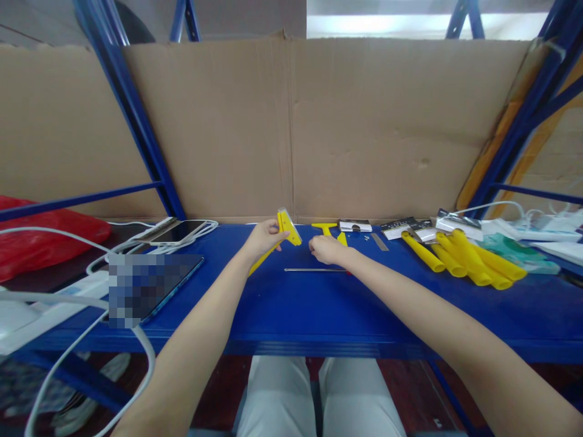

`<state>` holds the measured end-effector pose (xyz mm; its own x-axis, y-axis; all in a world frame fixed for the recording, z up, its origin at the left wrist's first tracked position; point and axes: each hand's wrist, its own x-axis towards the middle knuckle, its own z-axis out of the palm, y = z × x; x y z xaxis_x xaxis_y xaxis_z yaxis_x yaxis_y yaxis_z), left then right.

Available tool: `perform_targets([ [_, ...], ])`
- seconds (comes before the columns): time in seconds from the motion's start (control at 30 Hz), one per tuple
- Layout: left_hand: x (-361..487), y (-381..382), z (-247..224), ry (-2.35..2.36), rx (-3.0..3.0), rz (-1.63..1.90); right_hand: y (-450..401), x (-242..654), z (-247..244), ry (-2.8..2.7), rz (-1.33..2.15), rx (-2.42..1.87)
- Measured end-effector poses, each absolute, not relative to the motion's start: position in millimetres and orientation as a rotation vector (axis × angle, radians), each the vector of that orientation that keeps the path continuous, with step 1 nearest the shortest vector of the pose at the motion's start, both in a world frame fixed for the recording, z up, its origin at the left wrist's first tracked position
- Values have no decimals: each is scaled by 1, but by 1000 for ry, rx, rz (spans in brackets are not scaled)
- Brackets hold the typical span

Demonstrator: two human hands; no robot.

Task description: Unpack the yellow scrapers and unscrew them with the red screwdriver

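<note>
My left hand (265, 235) is closed around a yellow scraper (286, 226), raised a little above the blue table. The scraper's broad head tilts up to the right, and its yellow handle slants down to the left below my fingers. On the table, my right hand (325, 249) has its fingers curled together; what they hold, if anything, is hidden. Just behind it lies a yellow T-shaped scraper part (324, 227), and a small yellow piece (342, 238) shows beside the wrist. A thin metal screwdriver (314, 269) lies below, its red end partly covered by my right forearm.
To the right are a flat metal blade (379, 242), tiny screws (367, 238), a small box (355, 226), black-and-white packets (398, 228) and several yellow handle tubes (473, 258). Phones (177, 231), a tablet (170, 282) and white cables (146, 346) occupy the left. Cardboard (364, 127) stands behind.
</note>
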<state>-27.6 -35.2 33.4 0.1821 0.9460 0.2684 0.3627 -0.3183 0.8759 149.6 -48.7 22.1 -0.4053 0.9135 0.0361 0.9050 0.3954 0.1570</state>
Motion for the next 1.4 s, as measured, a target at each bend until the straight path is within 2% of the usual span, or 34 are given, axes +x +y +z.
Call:
perform_targets([
  [0.7,-29,-33,28,1187,1945,1009,-48,143,22,2618,149,1589],
  [0.9,-26,-39,29,1382,2446,1163,-57,142,27,2638,23,1511],
  [1.07,-14,-58,29,1249,2933,1127,-65,150,28,2648,-47,1555],
  [1.2,-2,-68,26,1199,3073,976,-61,162,22,2686,-129,1543],
  [1.4,2,-69,22,1130,3097,991,-54,170,10,2746,-169,1530],
])
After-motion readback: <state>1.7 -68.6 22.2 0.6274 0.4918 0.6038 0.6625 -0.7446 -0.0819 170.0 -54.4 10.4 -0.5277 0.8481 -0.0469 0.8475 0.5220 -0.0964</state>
